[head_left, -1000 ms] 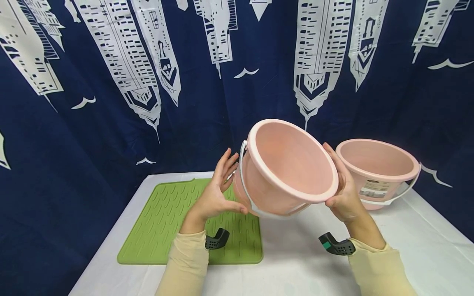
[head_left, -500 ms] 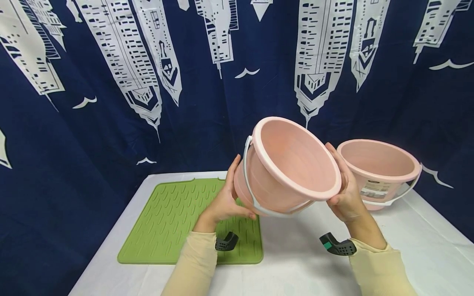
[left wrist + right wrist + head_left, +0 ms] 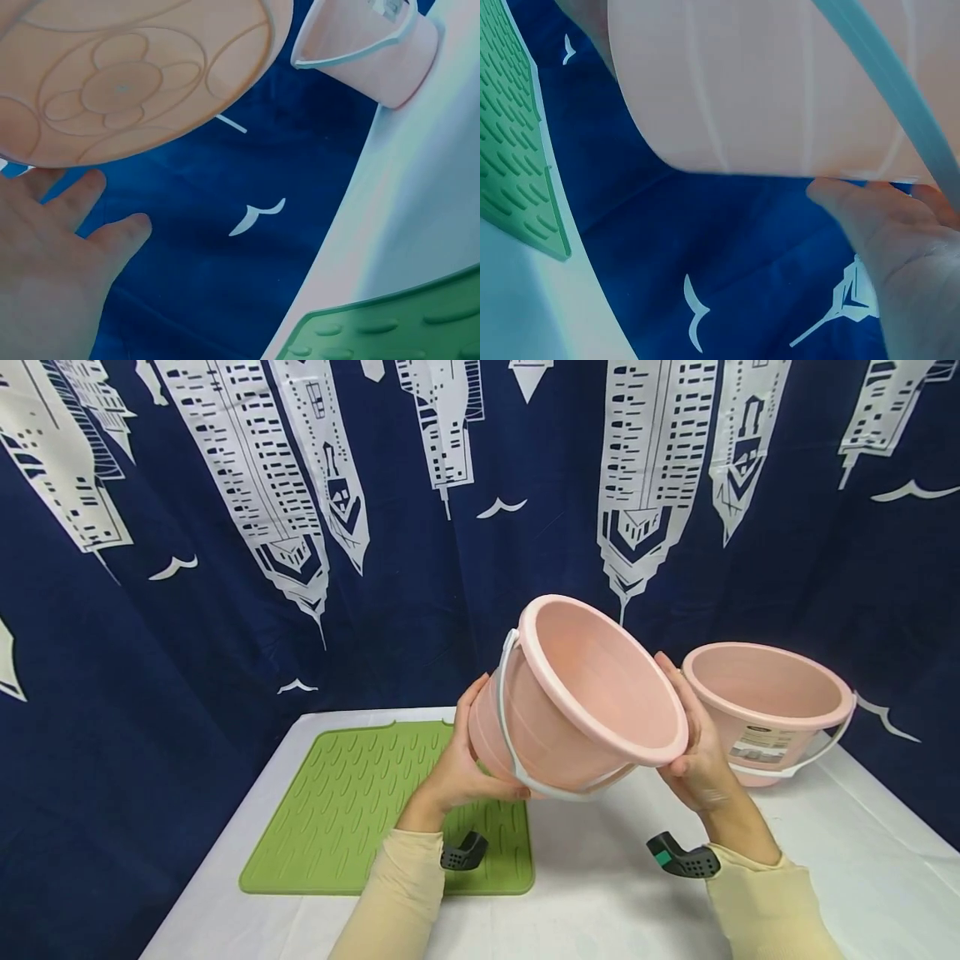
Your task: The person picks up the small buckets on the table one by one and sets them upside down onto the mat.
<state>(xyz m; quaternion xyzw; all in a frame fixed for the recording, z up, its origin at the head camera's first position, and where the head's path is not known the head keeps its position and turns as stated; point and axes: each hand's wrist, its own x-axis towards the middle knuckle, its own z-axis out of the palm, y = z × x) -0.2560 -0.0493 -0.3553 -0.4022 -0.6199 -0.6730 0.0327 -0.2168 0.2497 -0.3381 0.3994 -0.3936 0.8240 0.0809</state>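
A pink bucket (image 3: 600,681) is held up above the table, tipped with its mouth toward the upper right. My left hand (image 3: 467,768) grips it round the lower end, thumb along the near underside and fingers behind. At the right of the mouth, my right hand (image 3: 697,752) holds the rim between thumb and fingers. The white handle (image 3: 551,789) hangs below the rim. In the left wrist view the bucket's base (image 3: 124,90) shows a moulded flower pattern, with the left hand (image 3: 56,262) at its edge. The right wrist view has the right hand (image 3: 907,247) against the bucket's side (image 3: 742,90).
A second pink bucket (image 3: 765,685), with a label (image 3: 761,743) and its handle down, stands upright at the right. A ridged green mat (image 3: 337,827) lies on the white tablecloth (image 3: 585,918) at the left. Behind hangs a dark blue curtain (image 3: 525,552) with white buildings.
My left hand has moved right and closed round the bucket's lower end, where its fingers were spread before. The bucket has risen slightly and tipped a bit more; the right hand keeps the rim.
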